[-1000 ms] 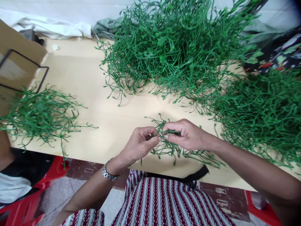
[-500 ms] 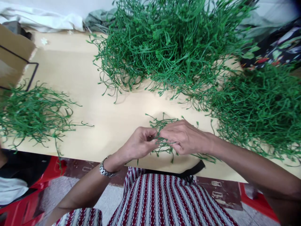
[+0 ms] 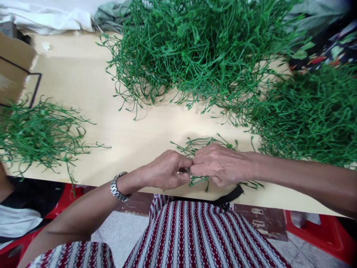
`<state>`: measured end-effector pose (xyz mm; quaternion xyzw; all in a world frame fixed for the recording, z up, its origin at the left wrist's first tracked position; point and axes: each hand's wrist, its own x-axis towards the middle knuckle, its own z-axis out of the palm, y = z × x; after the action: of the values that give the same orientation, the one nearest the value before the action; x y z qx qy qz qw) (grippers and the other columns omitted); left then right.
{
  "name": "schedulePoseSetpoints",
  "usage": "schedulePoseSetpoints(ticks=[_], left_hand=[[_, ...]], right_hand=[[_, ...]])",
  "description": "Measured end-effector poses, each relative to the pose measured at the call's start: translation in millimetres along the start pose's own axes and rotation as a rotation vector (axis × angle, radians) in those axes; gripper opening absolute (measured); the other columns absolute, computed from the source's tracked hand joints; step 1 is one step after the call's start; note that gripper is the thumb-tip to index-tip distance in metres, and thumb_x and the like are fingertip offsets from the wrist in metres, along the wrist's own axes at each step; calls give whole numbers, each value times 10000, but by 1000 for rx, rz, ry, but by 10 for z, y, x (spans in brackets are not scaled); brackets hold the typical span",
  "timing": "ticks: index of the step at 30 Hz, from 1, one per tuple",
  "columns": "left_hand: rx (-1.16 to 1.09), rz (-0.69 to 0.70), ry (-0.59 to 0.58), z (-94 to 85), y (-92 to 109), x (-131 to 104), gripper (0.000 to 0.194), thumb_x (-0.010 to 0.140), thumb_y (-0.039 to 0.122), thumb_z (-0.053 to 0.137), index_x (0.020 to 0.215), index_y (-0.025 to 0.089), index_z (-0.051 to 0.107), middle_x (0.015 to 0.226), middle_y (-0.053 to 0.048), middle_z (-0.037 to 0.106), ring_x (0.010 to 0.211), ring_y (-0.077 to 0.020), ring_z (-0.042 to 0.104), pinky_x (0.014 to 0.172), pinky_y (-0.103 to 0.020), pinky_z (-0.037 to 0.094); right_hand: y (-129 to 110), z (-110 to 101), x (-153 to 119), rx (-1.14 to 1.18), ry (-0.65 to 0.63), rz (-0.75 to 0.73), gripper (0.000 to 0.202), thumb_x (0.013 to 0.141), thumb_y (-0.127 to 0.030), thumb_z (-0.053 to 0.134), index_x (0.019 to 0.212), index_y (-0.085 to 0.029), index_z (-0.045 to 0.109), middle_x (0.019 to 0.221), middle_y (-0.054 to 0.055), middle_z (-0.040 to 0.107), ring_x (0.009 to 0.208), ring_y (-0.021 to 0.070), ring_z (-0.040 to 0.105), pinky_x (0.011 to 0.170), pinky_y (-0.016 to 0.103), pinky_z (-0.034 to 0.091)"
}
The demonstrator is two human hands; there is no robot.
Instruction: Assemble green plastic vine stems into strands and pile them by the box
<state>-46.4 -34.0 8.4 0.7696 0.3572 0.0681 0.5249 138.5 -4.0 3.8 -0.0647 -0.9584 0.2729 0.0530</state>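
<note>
Both hands meet over the near part of the pale table, among thin green plastic stems (image 3: 199,142). My left hand (image 3: 169,170), with a metal watch (image 3: 118,187) on its wrist, is closed with thumb and fingers pinched on a green stem, mostly hidden between the hands. My right hand (image 3: 219,163) is curled with its fingertips against the left ones, closed on the same small cluster of green stems. Stem ends with small buds stick out above and below the right hand. Just beyond the hands lies a large green heap (image 3: 195,56).
A second green heap (image 3: 312,119) lies at the right, a smaller pile (image 3: 41,132) at the left. A cardboard box (image 3: 15,67) stands at the left edge. White cloth (image 3: 50,18) lies behind. Red stools (image 3: 320,234) and part of a seated person (image 3: 25,204) are below the table edge.
My hands have come closer together, and the left fingers now press against the right ones. The right forearm lies more level. The view has shifted slightly.
</note>
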Motion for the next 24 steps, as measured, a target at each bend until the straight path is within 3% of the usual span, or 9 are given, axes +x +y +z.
schedulePoseSetpoints(ticks=[5,7,11,13,15,18,21,24], left_hand=[[-124,10,-56,-57,2,-32,204,638,24,447,504,159,374,528,46,332,502,-68,299,490,-226,243],[-277,-42,-20,-80,-42,-62,181,689,71,473,532,149,431,527,46,342,499,-67,306,480,-219,240],[-595,-196,315,-76,-150,-91,179,737,235,554,602,124,515,505,50,374,471,-53,284,441,-199,210],[-691,-221,486,-38,-174,-71,205,725,253,587,589,119,510,498,52,386,461,-42,273,431,-189,203],[-747,-219,591,20,-171,-32,242,719,253,607,558,120,487,483,63,363,445,-30,247,422,-180,193],[-803,-196,685,126,-132,42,264,715,261,630,547,116,486,478,69,345,434,-20,231,414,-172,185],[-907,-163,767,222,-90,113,239,693,263,659,579,119,506,484,66,370,428,-18,243,408,-168,184],[-979,-139,782,268,-67,154,242,680,275,668,582,120,509,489,60,389,434,-23,254,406,-170,189]], right_hand=[[44,-24,-86,51,-102,38,175,620,-2,427,621,-178,423,579,-16,402,569,107,304,532,253,222],[66,-77,-149,92,-56,95,161,682,-15,419,662,-175,434,599,-11,407,581,108,326,540,248,253],[38,-259,-264,232,312,287,99,861,-143,369,814,-164,454,758,40,487,701,125,448,633,261,366],[-17,-307,-279,294,518,357,113,893,-188,352,852,-174,456,879,70,519,808,145,492,703,284,399],[-79,-281,-240,337,642,399,116,900,-195,353,852,-186,458,844,50,531,754,134,509,660,268,411],[-131,-125,-87,251,621,480,105,877,-149,379,867,-178,480,717,14,495,623,113,465,570,242,387],[-112,58,69,91,533,514,133,848,-139,411,946,-149,500,813,56,508,747,147,486,650,270,417],[-56,165,116,15,455,515,152,858,-241,457,963,-140,499,902,86,505,812,164,485,687,285,430]])
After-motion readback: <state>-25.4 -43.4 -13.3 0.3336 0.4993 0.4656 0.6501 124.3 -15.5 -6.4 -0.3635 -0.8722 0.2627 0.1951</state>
